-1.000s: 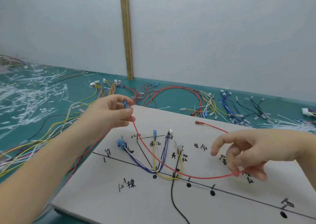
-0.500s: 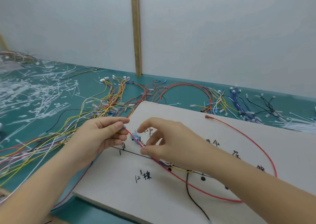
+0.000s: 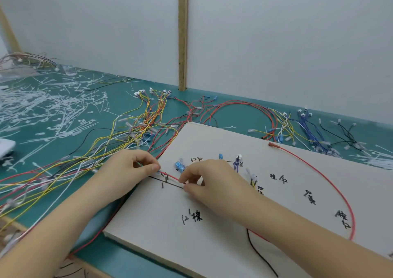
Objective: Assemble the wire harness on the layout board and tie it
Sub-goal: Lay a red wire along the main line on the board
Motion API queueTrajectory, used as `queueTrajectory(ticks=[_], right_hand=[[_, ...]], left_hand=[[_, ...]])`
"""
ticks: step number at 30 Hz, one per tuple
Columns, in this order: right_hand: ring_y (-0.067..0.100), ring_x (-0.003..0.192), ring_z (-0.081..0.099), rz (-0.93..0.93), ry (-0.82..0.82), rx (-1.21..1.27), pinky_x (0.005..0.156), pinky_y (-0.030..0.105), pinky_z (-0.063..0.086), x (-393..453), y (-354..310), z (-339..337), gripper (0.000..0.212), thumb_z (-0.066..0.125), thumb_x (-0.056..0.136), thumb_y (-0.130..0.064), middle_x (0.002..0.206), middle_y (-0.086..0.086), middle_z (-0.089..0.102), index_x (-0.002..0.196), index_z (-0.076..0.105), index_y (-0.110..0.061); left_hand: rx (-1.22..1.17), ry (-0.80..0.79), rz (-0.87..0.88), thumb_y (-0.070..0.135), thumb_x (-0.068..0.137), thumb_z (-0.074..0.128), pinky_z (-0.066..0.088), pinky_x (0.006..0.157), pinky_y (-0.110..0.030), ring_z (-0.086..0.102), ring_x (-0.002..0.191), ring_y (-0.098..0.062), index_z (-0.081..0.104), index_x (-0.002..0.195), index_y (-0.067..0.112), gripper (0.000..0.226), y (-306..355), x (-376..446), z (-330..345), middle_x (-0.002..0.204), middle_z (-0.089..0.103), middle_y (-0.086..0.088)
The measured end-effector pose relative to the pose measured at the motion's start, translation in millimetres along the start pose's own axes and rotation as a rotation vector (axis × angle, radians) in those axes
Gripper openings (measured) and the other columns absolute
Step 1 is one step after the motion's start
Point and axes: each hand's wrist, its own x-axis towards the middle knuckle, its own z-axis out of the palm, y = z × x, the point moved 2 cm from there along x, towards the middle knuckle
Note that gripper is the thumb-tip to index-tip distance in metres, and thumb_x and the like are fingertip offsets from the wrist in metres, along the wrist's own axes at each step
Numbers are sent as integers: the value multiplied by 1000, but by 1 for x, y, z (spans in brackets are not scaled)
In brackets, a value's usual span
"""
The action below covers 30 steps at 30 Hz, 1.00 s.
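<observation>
Red wire (image 3: 331, 184) runs taut between our two hands, low over the layout board (image 3: 161, 231). Our left hand (image 3: 125, 171) has its fingers curled, thumb and forefinger clamped on one end of the wire just off the board's left edge. Our right hand (image 3: 208, 180) pinches the same wire a little further along, fingertips pressed down onto the black line drawn on the board. Beyond the right fingers the wire passes under our wrist, then sweeps in a wide loop across the board's right side and ends in a reddish terminal (image 3: 271, 144) near the far edge. Just past the right fingers stand blue connectors (image 3: 179, 166) and a white connector (image 3: 239, 157), already seated by the handwritten marks. A black wire (image 3: 258, 254) trails off the near edge, below our right forearm. Left of our left fingers, loose wires (image 3: 106, 148) in yellow, red and white sprawl over the green table (image 3: 244, 116), with white cable ties (image 3: 42, 107) scattered further out.
</observation>
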Motion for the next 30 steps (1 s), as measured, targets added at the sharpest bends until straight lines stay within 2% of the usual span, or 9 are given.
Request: queueTrajectory(ticks=[3, 10, 12, 14, 16, 18, 19, 23, 30], right_hand=[[-10, 60, 41, -2, 56, 39, 62, -1, 31, -2, 2, -2, 18, 55, 89, -20, 83, -12, 55, 102, 67, -26], [-10, 58, 40, -32, 74, 61, 61, -5, 28, -7, -5, 0, 19, 55, 90, -21, 90, -7, 62, 105, 66, -24], [-5, 61, 43, -33, 69, 55, 63, -1, 30, -8, -7, -1, 20, 54, 91, -21, 97, -5, 65, 107, 66, -24], [4, 73, 50, -23, 38, 9, 67, 11, 35, -8, -7, -1, 21, 52, 92, -21, 100, -4, 65, 108, 65, -24], [14, 91, 54, -9, -1, -40, 80, 24, 41, -8, -9, 1, 22, 50, 92, -20, 102, -1, 65, 108, 65, -22], [19, 97, 55, -11, -27, -95, 83, 29, 44, -8, -10, 2, 24, 48, 91, -16, 104, 2, 63, 107, 66, -21], [21, 98, 55, -9, -38, -124, 83, 30, 44, -8, -11, 3, 25, 47, 91, -14, 105, 4, 62, 107, 66, -20], [23, 100, 56, -19, -76, -207, 82, 31, 47, -14, -8, -4, 26, 48, 91, -14, 107, 5, 64, 109, 66, -20], [17, 104, 56, -1, -85, -216, 89, 28, 45, -37, 1, -21, 27, 48, 92, -15, 111, -3, 64, 110, 66, -25]], left_hand=[[-53, 11, -3, 15, 83, 66, 34, 47, -7, 46, 45, 3, 67, 67, 27, 20, -3, -2, 1, 46, 56, 21], [-80, 39, 2, 14, 85, 63, 33, 49, -10, 45, 46, 2, 67, 70, 25, 19, -1, -3, 2, 54, 60, 22], [-93, 45, -5, 14, 86, 62, 33, 50, -15, 43, 46, 0, 66, 70, 27, 20, -3, -3, 1, 59, 62, 21], [-62, 32, 4, 15, 84, 64, 34, 49, -12, 44, 47, 0, 67, 70, 28, 20, -3, -3, 2, 57, 61, 20], [5, 0, 19, 14, 83, 65, 34, 50, -9, 45, 48, 2, 67, 69, 28, 19, 0, -4, 3, 50, 56, 25], [43, -16, 44, 13, 81, 67, 34, 50, -8, 46, 51, 4, 67, 69, 28, 20, 4, -5, 4, 52, 53, 33], [48, -22, 54, 13, 81, 68, 34, 51, -8, 47, 53, 4, 67, 68, 29, 20, 6, -5, 5, 54, 54, 33], [96, -56, 72, 20, 78, 70, 32, 54, -18, 44, 55, -3, 65, 66, 41, 25, 10, -4, 6, 65, 60, 15], [222, -131, 116, 22, 82, 65, 32, 59, -10, 48, 67, 7, 60, 71, 50, 30, 17, -5, 0, 79, 61, 19]])
